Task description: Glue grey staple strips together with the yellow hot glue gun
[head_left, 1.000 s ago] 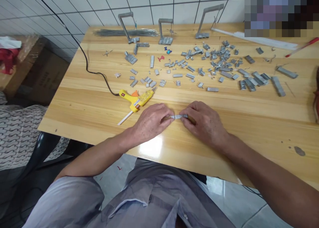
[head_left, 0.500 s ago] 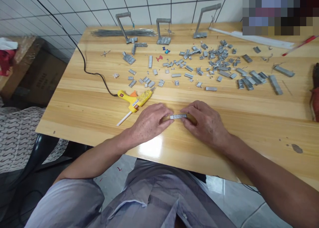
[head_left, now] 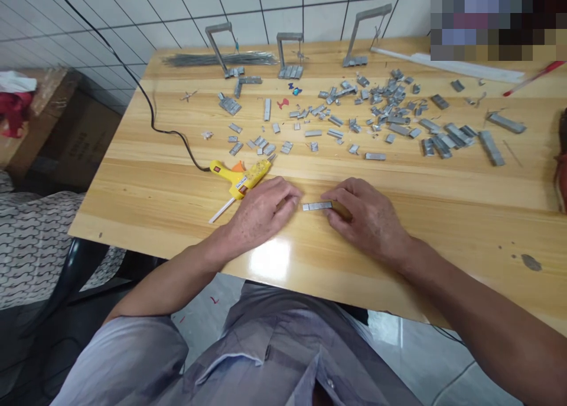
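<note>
A short grey strip of staples (head_left: 317,206) lies just above the tabletop or on it, with a small separate-looking piece at its left end. My right hand (head_left: 367,220) pinches the right end between thumb and forefinger. A little to the left of the strip, my left hand (head_left: 266,211) is closed, thumb tip against the fingers, and I see nothing in it. The yellow glue gun (head_left: 241,179) lies right behind my left hand, a white glue stick (head_left: 221,211) poking out of its rear.
Loose staple strips (head_left: 394,98) are scattered across the wooden table (head_left: 155,187). Three hook-shaped stands of staples (head_left: 290,54) rise along the tiled wall, near a bundle of thin wires (head_left: 177,58). A black cord (head_left: 150,110) runs to the glue gun. A red pen (head_left: 531,78) is at right.
My left hand has let go of the left end of the staple strip and drawn back slightly left. My right hand still holds the other end, hardly moved.
</note>
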{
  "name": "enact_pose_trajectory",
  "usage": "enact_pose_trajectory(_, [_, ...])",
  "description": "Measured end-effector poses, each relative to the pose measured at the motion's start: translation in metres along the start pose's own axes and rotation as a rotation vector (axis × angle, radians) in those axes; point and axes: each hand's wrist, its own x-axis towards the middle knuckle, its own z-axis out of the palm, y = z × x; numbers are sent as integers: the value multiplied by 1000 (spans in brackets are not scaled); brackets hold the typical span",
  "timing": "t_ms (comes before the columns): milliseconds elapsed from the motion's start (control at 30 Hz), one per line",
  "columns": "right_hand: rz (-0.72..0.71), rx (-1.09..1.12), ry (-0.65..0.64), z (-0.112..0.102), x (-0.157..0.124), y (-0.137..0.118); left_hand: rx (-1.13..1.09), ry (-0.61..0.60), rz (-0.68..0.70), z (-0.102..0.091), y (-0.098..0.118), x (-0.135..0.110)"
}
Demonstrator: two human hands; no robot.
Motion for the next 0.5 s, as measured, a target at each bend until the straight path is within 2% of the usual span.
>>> enact_pose_trajectory(167, [-8,-14,2,5,2,-2,100,-74,6,6,-1,-3])
enact_pose_trajectory(367, [-26,-39,-3,6,4,-3,167,-64,57,14,-2,-4])
enact_pose_trajectory(500, [-12,-39,10,6,4,-3,197,-60,41,14,0,-3])
